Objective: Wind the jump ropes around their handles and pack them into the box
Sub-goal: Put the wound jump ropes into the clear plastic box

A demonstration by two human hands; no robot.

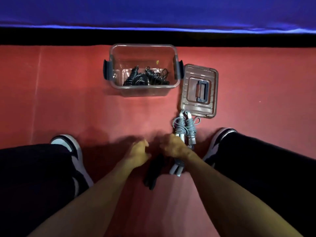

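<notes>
A clear plastic box (171, 48) stands on the red floor ahead, with two wound black jump ropes (145, 76) lying in it. Wound grey jump ropes (185, 127) lie on the floor by my right foot, and their handles run under my right hand (172, 146). That hand hovers over or rests on the grey bundle, and motion blur hides its grip. My left hand (138, 151) is beside it with loosely curled fingers and nothing visible in it. A black jump-rope handle bundle (152, 177) lies on the floor just below and between both hands.
The box's brown lid (189, 79) lies flat to the right of the box, handle up. My two shoes (75, 151) (217, 144) and dark-trousered legs flank the work area. A blue padded wall with a black base runs behind the box.
</notes>
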